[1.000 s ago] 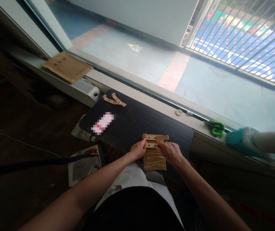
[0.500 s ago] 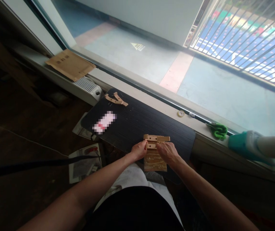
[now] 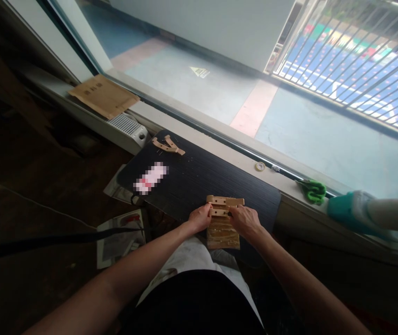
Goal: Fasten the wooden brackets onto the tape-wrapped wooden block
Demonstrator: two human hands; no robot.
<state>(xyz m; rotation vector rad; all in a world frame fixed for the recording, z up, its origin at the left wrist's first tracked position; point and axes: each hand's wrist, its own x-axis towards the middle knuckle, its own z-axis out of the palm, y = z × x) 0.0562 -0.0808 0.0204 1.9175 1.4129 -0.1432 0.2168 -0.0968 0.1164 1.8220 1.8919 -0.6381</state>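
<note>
A light wooden piece with two parallel arms and dark holes [image 3: 224, 201] lies across a tape-covered brown block [image 3: 223, 232] at the near edge of the black table [image 3: 199, 172]. My left hand [image 3: 201, 217] grips the left end of this wooden piece, its fingers closed. On the other side, my right hand [image 3: 245, 219] is closed at the right part of the nearer arm; the fingertips are partly hidden. Farther left on the table rests a second wooden piece, Y-shaped [image 3: 168, 145], with small thin bits around it.
A blurred pink-and-white item [image 3: 150, 178] lies on the table's left. The window sill holds a tape roll [image 3: 260, 166], a green cloth-like item [image 3: 314, 191] and a teal-and-white object [image 3: 350, 210]. A brown envelope [image 3: 104, 96] lies on the white heater [image 3: 127, 128].
My right hand has shifted slightly right along the nearer wooden arm, baring more of it. My left hand keeps its place. The whole view has moved a little.
</note>
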